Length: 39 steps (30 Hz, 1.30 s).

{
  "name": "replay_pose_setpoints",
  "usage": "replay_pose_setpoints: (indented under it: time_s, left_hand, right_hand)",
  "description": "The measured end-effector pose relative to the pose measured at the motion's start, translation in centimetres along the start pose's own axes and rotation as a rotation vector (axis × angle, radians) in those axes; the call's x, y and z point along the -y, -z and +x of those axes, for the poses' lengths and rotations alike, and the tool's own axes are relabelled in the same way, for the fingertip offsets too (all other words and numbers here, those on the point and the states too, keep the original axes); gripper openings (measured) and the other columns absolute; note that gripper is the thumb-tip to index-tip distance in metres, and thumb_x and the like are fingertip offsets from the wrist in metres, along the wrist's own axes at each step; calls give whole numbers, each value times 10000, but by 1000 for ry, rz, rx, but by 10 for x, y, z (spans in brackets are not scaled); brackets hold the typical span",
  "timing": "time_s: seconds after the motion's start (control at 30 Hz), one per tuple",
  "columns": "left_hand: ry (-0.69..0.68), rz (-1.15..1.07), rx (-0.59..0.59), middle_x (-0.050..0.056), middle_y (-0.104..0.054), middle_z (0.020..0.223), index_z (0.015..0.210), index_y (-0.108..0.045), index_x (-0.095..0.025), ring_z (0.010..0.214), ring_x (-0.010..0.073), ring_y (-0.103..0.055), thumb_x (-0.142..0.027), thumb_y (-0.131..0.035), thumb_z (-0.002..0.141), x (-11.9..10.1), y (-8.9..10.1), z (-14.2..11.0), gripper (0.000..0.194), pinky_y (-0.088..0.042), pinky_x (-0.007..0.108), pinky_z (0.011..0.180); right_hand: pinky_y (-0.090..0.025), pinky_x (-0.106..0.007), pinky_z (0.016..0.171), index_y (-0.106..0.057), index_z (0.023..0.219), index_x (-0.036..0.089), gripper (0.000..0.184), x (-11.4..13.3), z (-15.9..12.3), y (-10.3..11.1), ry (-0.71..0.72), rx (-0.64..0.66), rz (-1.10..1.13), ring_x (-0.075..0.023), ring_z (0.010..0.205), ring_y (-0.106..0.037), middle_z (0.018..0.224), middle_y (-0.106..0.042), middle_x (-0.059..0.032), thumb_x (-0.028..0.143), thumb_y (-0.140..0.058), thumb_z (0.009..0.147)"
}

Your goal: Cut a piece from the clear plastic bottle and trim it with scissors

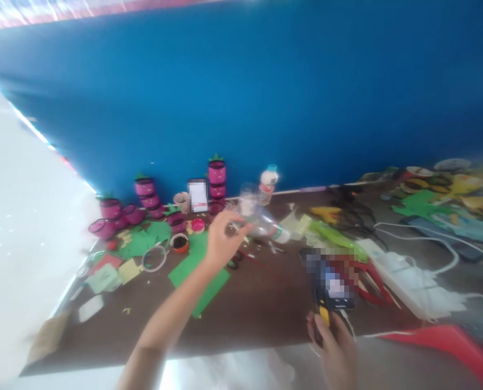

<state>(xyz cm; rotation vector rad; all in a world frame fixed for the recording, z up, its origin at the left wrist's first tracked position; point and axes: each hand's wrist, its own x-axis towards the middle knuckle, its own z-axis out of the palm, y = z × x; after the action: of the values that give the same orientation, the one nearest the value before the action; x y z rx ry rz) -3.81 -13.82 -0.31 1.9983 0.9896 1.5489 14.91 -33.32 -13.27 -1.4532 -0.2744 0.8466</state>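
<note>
The picture is smeared by motion. My left hand (222,238) reaches forward over the brown table (261,309), its fingers closed on the end of a clear plastic bottle (263,219) that lies tilted just above the surface. My right hand (334,346) is low at the table's near edge, wrapped round the grip of a dark tool with a yellow part (325,309); the tool's upper half is hidden by a blurred patch. A green paper sheet (198,273) lies under my left forearm.
Several magenta pots with green tops (144,197) stand along the blue wall (266,97), beside a white bottle with a blue cap (268,184). Green paper scraps (144,241), a tape ring (154,258) and scissors (235,260) lie left of centre. A white power strip (404,276) with cables and a red sheet (456,344) lie to the right.
</note>
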Motion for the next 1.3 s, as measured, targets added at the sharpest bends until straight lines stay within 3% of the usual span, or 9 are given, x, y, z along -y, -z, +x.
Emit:
replay_pose_setpoints:
  time_s: [0.07, 0.17, 0.23, 0.3, 0.5, 0.6, 0.73, 1.0, 1.3]
  left_hand:
    - [89, 35, -181, 34, -604, 822, 755, -554, -195, 879, 162, -601, -338, -610, 773, 12, 25, -24, 154, -478, 320, 817]
    - [200, 138, -345, 41, -591, 847, 728, -519, -199, 959, 183, -591, -328, -596, 780, 42, 48, -64, 160, -469, 352, 855]
    - [255, 195, -424, 44, -586, 859, 752, -513, -199, 1008, 191, -578, -310, -572, 797, 62, 55, -88, 134, -460, 370, 879]
    - [293, 235, -431, 46, -580, 885, 751, -520, -197, 1018, 190, -573, -304, -567, 798, 77, 57, -108, 126, -448, 381, 904]
    - [432, 310, -221, 84, -532, 1077, 710, -581, -196, 1085, 230, -539, -308, -609, 751, 90, 56, -144, 123, -407, 443, 959]
    - [425, 333, -70, 99, -465, 1222, 685, -592, -199, 1203, 267, -463, -280, -631, 715, 94, 62, -152, 95, -366, 466, 1006]
    - [427, 224, 116, 101, -488, 1241, 725, -508, -202, 1225, 258, -459, -213, -629, 684, 105, 71, -154, 128, -377, 444, 1005]
    - [409, 66, 100, 134, -469, 1214, 1175, -308, -203, 1183, 237, -494, -269, -707, 628, 123, 71, -144, 680, -389, 406, 1012]
    - [326, 106, 114, 105, -497, 1240, 1218, -368, -244, 1195, 235, -486, -284, -681, 669, 136, 77, -144, 634, -368, 437, 1037]
  right_hand:
    - [-510, -223, 517, -596, 834, 188, 459, -1, 1, -5, -1, -9, 21, -137, 623, -583, 713, -606, -12, 440, -800, 509]
    - [-498, -222, 481, -588, 841, 184, 453, -7, 0, -15, -2, 16, 22, -135, 595, -578, 713, -607, -19, 429, -796, 522]
    - [-476, -209, 464, -579, 839, 183, 445, -12, -2, -22, -4, 55, 15, -122, 573, -563, 700, -601, -14, 431, -791, 537]
    - [-452, -198, 457, -573, 835, 180, 432, -18, -5, -29, -8, 100, -2, -109, 559, -544, 690, -594, -9, 441, -781, 559]
    - [-400, -211, 461, -577, 863, 175, 382, -23, -21, -46, 58, 257, -156, -101, 538, -493, 674, -586, -9, 463, -719, 655]
    - [-370, -219, 452, -590, 810, 175, 332, -19, -29, -50, 116, 330, -256, -100, 500, -453, 582, -540, 11, 480, -669, 703]
    - [-390, -245, 474, -614, 813, 183, 356, -15, -32, -54, 183, 369, -330, -120, 495, -465, 569, -555, 3, 518, -650, 698]
    - [-496, -279, 604, -603, 1068, 202, 443, -7, -34, -66, 207, 496, -527, -177, 638, -602, 779, -683, -55, 508, -593, 748]
    - [-485, -345, 830, -646, 977, 213, 293, -6, -38, -95, 433, 572, -667, -256, 878, -655, 937, -707, -85, 428, -550, 802]
